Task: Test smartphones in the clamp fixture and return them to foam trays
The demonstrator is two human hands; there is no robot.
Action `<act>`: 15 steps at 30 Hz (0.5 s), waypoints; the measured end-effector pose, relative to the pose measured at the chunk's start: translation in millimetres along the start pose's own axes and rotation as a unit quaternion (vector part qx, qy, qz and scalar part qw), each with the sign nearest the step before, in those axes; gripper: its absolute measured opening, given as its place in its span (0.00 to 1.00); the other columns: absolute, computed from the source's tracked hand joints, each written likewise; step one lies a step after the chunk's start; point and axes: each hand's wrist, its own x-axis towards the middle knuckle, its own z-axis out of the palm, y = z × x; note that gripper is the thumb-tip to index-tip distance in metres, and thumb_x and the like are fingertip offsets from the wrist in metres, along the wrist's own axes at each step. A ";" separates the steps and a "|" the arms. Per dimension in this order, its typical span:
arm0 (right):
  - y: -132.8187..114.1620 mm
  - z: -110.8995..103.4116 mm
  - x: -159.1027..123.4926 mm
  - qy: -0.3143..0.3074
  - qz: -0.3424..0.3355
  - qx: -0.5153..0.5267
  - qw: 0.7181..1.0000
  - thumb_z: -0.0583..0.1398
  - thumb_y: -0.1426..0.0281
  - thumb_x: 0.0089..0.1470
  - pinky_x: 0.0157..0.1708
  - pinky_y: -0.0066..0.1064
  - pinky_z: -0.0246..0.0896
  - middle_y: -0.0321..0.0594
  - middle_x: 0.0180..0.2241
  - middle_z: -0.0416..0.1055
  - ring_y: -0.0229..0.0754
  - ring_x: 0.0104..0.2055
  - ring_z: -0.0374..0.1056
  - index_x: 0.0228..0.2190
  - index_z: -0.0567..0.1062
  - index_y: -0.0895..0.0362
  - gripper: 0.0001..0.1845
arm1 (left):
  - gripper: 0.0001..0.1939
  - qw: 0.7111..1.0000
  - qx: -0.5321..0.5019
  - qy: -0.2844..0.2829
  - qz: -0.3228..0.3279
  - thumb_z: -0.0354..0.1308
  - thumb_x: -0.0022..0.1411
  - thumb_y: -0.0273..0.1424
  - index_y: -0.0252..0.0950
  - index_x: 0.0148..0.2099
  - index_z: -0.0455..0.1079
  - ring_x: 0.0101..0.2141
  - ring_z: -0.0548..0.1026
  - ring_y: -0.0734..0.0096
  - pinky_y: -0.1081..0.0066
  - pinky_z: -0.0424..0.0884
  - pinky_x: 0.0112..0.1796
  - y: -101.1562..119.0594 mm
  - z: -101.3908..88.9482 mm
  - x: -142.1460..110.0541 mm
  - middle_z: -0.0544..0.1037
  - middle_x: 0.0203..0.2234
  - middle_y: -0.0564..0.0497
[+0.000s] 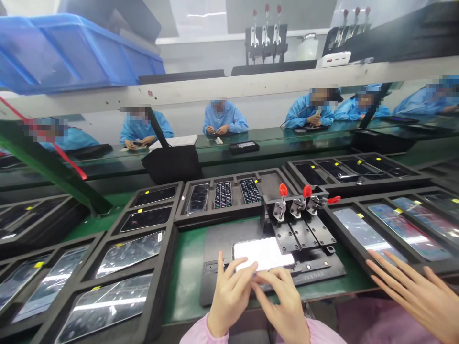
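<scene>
"Your left hand (229, 298) and right hand (283, 306): are the fingers spread or pinching?"

"Spread, with the tips resting on the phone's near edge. That one phone (263, 253) sits on the black fixture plate (224, 243), its three red-handled toggle clamps (294, 203) raised, not yet down; the foam tray (332, 239) on your right holds more."

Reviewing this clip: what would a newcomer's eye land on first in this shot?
The left hand and right hand rest on a glowing white phone panel at bottom centre, on a black fixture. Just behind stand three red-handled toggle clamps; across the bench sit workers in blue smocks.
</scene>
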 end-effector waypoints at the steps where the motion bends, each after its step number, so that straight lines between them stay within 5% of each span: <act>1: 0.6 -6.4 7.1 -0.001 -0.011 0.006 1.000 0.59 0.75 0.49 0.29 0.29 0.63 0.34 0.26 0.71 0.35 0.28 0.65 0.33 0.71 0.55 0.06 | 0.14 1.000 0.003 0.017 0.002 0.53 0.58 0.21 0.39 0.46 0.69 0.38 0.75 0.70 0.50 0.43 0.59 1.6 0.9 2.8 0.80 0.30 0.55; 4: 8.0 -31.5 51.6 0.087 -0.066 -0.018 0.994 0.60 0.77 0.47 0.34 0.30 0.65 0.36 0.29 0.72 0.38 0.34 0.67 0.34 0.72 0.56 0.10 | 0.11 1.000 0.015 0.023 -0.014 0.53 0.58 0.21 0.41 0.40 0.71 0.36 0.76 0.70 0.47 0.42 0.58 2.1 -0.6 6.9 0.80 0.28 0.57; 6: 17.7 -47.1 97.3 0.148 -0.095 -0.097 0.980 0.60 0.76 0.48 0.45 0.35 0.63 0.41 0.40 0.71 0.41 0.44 0.66 0.41 0.71 0.57 0.16 | 0.11 0.999 0.011 0.014 -0.027 0.53 0.58 0.21 0.42 0.37 0.72 0.37 0.75 0.69 0.45 0.41 0.58 0.0 -2.9 6.0 0.80 0.28 0.57; 8: 28.9 -57.1 143.1 0.127 -0.103 -0.178 0.970 0.58 0.72 0.51 0.49 0.38 0.61 0.48 0.48 0.67 0.44 0.50 0.63 0.45 0.69 0.61 0.17 | 0.10 0.999 0.008 0.007 -0.040 0.54 0.57 0.22 0.43 0.35 0.73 0.39 0.75 0.68 0.44 0.41 0.57 -3.1 -4.8 3.1 0.80 0.31 0.56; 10: 37.1 -61.7 174.7 0.026 -0.123 -0.229 0.965 0.54 0.71 0.55 0.41 0.34 0.64 0.46 0.39 0.71 0.41 0.41 0.68 0.37 0.72 0.62 0.10 | 0.09 0.998 0.015 0.003 -0.059 0.55 0.57 0.23 0.43 0.34 0.73 0.41 0.74 0.66 0.43 0.43 0.57 -7.1 -6.1 -0.4 0.80 0.35 0.54; 12: 38.9 -64.2 183.3 -0.022 -0.128 -0.249 0.960 0.53 0.71 0.56 0.32 0.30 0.63 0.41 0.27 0.71 0.37 0.31 0.67 0.27 0.72 0.61 0.11 | 0.09 0.997 0.032 -0.008 -0.071 0.55 0.57 0.23 0.42 0.35 0.73 0.42 0.73 0.65 0.43 0.44 0.56 -11.6 -7.2 -3.6 0.79 0.37 0.52; 15: 32.5 -67.9 153.9 0.029 -0.118 -0.229 0.966 0.57 0.70 0.53 0.30 0.28 0.61 0.37 0.23 0.68 0.34 0.26 0.64 0.22 0.70 0.60 0.10 | 0.11 0.996 0.058 -0.038 -0.061 0.54 0.57 0.22 0.42 0.38 0.72 0.43 0.73 0.65 0.43 0.43 0.56 -16.8 -8.2 -6.2 0.79 0.38 0.51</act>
